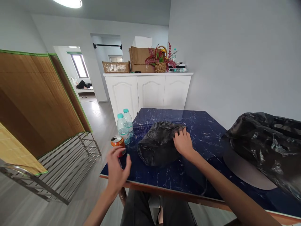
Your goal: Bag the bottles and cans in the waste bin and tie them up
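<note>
A black plastic bag [157, 141] lies crumpled on the dark blue marbled table [155, 179]. My right hand [183, 142] is closed on the upper right edge of this bag, its fingers bent over the plastic. Just in front of an orange drink can [117, 141], my left hand [117, 169] has thumb and fingers spread with nothing between them; it covers part of the can. Behind the can stand two clear plastic bottles with teal caps, a nearer bottle [123, 130] and a farther bottle [128, 121], at the table's left edge.
On the right of the table sits a grey bin [246, 172] lined with a large black bag [261, 141]. A metal rack [82, 150] stands on the floor at left. Beyond the table is a white cabinet [150, 91] bearing cardboard boxes [141, 59] and a flower basket [161, 67].
</note>
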Action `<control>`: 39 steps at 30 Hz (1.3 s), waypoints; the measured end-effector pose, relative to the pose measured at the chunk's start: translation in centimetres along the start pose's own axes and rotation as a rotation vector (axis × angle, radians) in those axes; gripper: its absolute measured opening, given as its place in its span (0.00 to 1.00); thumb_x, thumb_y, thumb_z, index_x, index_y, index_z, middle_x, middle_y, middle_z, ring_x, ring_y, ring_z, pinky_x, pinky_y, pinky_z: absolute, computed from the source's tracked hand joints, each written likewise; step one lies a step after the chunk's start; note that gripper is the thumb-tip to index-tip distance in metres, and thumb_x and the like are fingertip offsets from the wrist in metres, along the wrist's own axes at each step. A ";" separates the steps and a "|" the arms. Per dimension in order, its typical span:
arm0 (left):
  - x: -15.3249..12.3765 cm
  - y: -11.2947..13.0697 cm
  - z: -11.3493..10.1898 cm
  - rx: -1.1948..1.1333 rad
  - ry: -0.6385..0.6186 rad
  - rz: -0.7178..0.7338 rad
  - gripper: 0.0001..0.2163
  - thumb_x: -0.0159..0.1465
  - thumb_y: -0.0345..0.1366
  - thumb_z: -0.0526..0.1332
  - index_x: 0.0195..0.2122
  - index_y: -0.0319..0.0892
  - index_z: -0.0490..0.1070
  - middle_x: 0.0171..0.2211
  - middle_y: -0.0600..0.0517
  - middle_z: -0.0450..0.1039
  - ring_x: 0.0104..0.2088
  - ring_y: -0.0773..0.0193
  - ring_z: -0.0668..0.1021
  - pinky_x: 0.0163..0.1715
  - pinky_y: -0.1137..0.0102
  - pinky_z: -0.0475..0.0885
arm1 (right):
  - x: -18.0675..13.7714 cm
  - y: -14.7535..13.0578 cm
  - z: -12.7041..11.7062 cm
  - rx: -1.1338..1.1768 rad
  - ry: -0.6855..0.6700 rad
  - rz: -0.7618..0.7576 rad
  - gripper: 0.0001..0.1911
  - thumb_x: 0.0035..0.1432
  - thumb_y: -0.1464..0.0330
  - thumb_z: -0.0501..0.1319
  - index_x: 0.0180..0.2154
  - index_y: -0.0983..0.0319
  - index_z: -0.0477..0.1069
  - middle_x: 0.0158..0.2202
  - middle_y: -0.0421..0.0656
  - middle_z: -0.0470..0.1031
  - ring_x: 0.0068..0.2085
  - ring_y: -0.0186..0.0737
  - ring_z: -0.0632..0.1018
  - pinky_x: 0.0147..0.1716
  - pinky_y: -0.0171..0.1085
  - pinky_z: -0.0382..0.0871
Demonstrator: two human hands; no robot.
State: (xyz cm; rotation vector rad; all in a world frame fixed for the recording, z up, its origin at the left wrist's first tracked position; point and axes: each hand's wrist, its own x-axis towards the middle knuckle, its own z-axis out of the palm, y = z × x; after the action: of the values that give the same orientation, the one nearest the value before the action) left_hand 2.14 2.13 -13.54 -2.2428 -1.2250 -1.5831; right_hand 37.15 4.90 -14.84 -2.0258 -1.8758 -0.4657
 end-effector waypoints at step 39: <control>2.5 6.5 6.0 -0.131 -0.710 0.212 0.27 0.77 0.42 0.55 0.75 0.45 0.53 0.76 0.39 0.56 0.73 0.48 0.67 0.70 0.52 0.68 | -6.4 1.4 -11.1 0.092 -0.185 -0.151 0.26 0.67 0.53 0.63 0.57 0.64 0.74 0.53 0.55 0.82 0.55 0.57 0.81 0.67 0.60 0.59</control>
State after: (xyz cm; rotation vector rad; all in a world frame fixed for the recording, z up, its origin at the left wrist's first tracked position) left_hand 11.19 2.31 -11.95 -3.0321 -0.9575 -0.8222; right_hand 37.98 -5.94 -7.88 -1.9333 -2.1283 -0.2302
